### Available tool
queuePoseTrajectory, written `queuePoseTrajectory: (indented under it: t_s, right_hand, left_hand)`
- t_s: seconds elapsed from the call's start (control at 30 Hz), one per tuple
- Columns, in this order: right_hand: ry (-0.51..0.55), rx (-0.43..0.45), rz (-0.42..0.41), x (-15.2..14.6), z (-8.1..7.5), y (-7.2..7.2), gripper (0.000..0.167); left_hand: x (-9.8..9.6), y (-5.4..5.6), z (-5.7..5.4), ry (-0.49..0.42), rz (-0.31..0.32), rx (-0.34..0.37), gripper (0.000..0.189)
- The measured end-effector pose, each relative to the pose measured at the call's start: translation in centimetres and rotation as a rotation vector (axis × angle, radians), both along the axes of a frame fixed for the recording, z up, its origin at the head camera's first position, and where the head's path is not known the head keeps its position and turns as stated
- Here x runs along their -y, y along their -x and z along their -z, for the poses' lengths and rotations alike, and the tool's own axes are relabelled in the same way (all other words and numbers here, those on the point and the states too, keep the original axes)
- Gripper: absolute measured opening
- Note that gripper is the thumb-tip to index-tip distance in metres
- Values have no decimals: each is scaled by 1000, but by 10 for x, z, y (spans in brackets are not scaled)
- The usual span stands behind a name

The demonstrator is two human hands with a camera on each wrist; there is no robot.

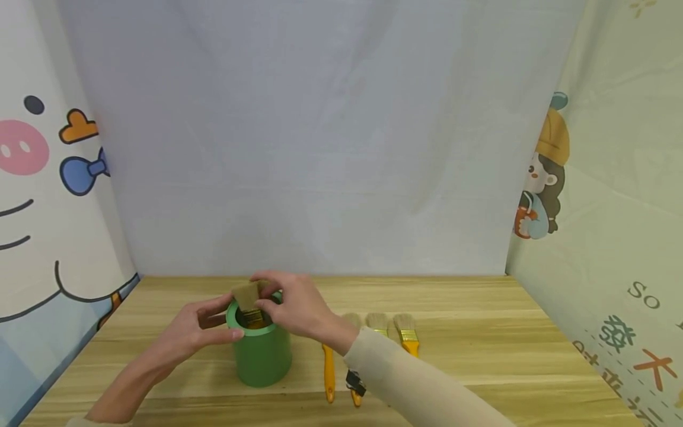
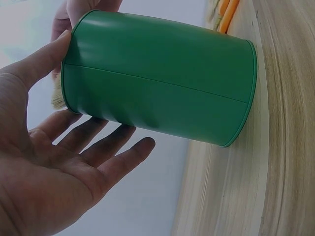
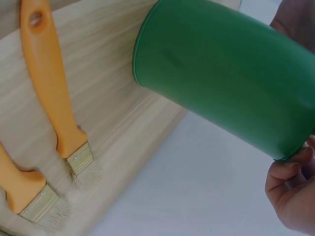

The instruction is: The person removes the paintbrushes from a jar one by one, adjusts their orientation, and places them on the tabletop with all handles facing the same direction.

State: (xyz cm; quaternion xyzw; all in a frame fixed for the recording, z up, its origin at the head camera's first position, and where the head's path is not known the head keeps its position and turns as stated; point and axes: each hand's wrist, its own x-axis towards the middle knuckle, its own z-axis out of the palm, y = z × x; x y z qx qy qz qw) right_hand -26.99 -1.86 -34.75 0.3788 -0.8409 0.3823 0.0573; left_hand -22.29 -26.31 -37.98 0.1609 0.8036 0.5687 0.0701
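A green cylindrical container [image 1: 262, 359] stands upright on the wooden tabletop. Inside it is a paintbrush [image 1: 246, 296], its tan bristles pointing up above the rim and its handle hidden. My left hand [image 1: 187, 332] holds the container near the top, thumb over the front of the rim and fingers round the left side. In the left wrist view the palm stays apart from the wall while the thumb [image 2: 51, 54] lies at the rim. From the other side my right hand [image 1: 299, 302] pinches the brush head, fingers right at the rim.
Several more paintbrushes with orange handles [image 3: 47, 73] lie on the table [image 1: 469, 367] right of the container, partly under my right forearm. Their bristles point toward the grey backdrop [image 1: 320, 148]. Printed cloths hang at the left and right sides.
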Motion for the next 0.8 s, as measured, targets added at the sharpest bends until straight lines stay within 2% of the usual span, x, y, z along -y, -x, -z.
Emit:
queuePoseTrajectory:
  t_s: [0.2,0.37,0.63,0.8]
  right_hand:
    - [-41,-14,-4,3,0,2,54]
    - [-50,-42,-15,6,1,3,57]
    - [8,-10,-45,5,2,3,56]
    - [65,19,-56,-2,-4,3,52]
  left_hand:
    - [1,0,1,-1,5,17,87]
    - [1,0,2,-17,17,15,84]
    - [1,1,1,-13,12,22,86]
    - [1,1,0,-20,27,-8,83]
